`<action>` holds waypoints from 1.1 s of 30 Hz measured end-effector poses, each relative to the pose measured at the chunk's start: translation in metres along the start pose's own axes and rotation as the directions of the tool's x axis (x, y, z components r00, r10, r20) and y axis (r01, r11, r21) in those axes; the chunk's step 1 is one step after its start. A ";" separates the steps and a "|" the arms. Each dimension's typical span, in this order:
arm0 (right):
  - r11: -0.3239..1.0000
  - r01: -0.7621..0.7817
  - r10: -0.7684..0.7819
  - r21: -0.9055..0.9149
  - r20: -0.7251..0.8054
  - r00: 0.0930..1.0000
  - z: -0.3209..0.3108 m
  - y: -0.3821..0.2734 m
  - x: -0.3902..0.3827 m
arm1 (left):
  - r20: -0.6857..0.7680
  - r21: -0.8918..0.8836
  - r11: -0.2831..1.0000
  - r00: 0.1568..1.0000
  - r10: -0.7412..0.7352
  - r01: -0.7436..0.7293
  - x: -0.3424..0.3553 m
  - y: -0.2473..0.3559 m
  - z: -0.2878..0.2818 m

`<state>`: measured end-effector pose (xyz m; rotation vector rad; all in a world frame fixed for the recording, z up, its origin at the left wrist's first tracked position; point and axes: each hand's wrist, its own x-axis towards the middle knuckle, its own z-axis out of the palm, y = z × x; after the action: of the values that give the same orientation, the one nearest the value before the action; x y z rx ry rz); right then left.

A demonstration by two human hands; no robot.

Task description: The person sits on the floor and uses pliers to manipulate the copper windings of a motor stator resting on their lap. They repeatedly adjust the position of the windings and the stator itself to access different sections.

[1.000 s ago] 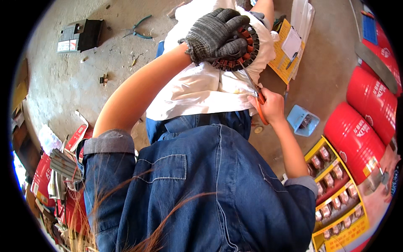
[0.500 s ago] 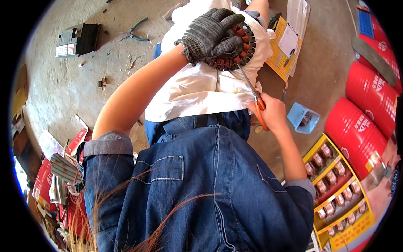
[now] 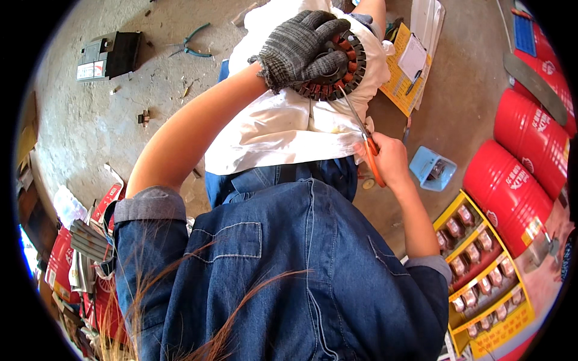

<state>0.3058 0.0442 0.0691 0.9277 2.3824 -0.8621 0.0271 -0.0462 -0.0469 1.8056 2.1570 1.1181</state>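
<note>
A ring-shaped motor stator with dark teeth and reddish-copper windings rests on a white cloth over my lap. My left hand, in a dark grey knit glove, is closed around its left side, covering part of the ring. Bare, my right hand grips the orange handles of a pair of scissors. Their long, narrow metal blades point up and left, with the tips at the near edge of the stator, by the windings. Whether the tips touch a wire is too small to tell.
Pliers and a black box-like battery lie on the concrete floor at left. To the right are a yellow board with a notepad, a light blue basket, red drums and a yellow rack of small packs.
The scissors have shifted very slightly up and left at the stator's edge. My left hand keeps its hold, and the view has moved a little.
</note>
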 end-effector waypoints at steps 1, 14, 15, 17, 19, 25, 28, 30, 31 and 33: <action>1.000 0.010 -0.010 -0.014 -0.011 1.000 0.000 0.001 0.000 | -0.005 -0.004 1.000 1.000 0.006 -0.006 0.000 0.000 0.000; 0.943 0.316 -0.332 -0.101 -0.258 0.908 0.033 0.040 0.026 | 0.029 -0.038 0.999 0.999 0.020 -0.019 0.004 0.012 -0.020; 0.935 0.341 -0.354 -0.095 -0.276 0.894 0.035 0.041 0.029 | 0.005 -0.008 1.000 1.000 0.028 -0.028 0.004 0.010 -0.020; 0.930 0.359 -0.367 -0.082 -0.285 0.886 0.039 0.046 0.032 | -0.010 0.010 0.999 0.999 0.031 -0.031 0.003 0.011 -0.017; 0.920 0.384 -0.388 -0.075 -0.303 0.870 0.043 0.048 0.037 | 0.004 0.032 0.999 1.000 0.021 -0.022 0.004 0.012 -0.019; 0.805 0.584 -0.583 -0.103 -0.317 0.748 0.046 0.068 0.075 | 0.058 -0.079 0.995 0.997 0.058 -0.054 0.009 -0.001 -0.021; 0.812 0.557 -0.583 -0.172 -0.283 0.762 0.034 0.064 0.070 | 0.058 -0.050 0.998 0.998 0.031 -0.028 0.008 0.001 -0.014; 0.857 0.496 -0.515 -0.139 -0.273 0.813 0.030 0.057 0.059 | 0.046 -0.047 0.999 0.999 0.006 -0.003 0.004 0.002 -0.014; 0.876 0.464 -0.482 -0.133 -0.259 0.837 0.028 0.054 0.052 | 0.036 -0.050 0.999 0.999 -0.006 0.008 0.002 0.003 -0.015; 0.909 0.399 -0.417 -0.120 -0.259 0.871 0.025 0.046 0.038 | 0.092 -0.111 0.994 0.996 0.000 0.010 0.007 0.007 -0.023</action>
<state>0.3174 0.0701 0.0110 0.5516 2.9003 -0.8402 0.0186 -0.0504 -0.0240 1.7666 2.0061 1.1079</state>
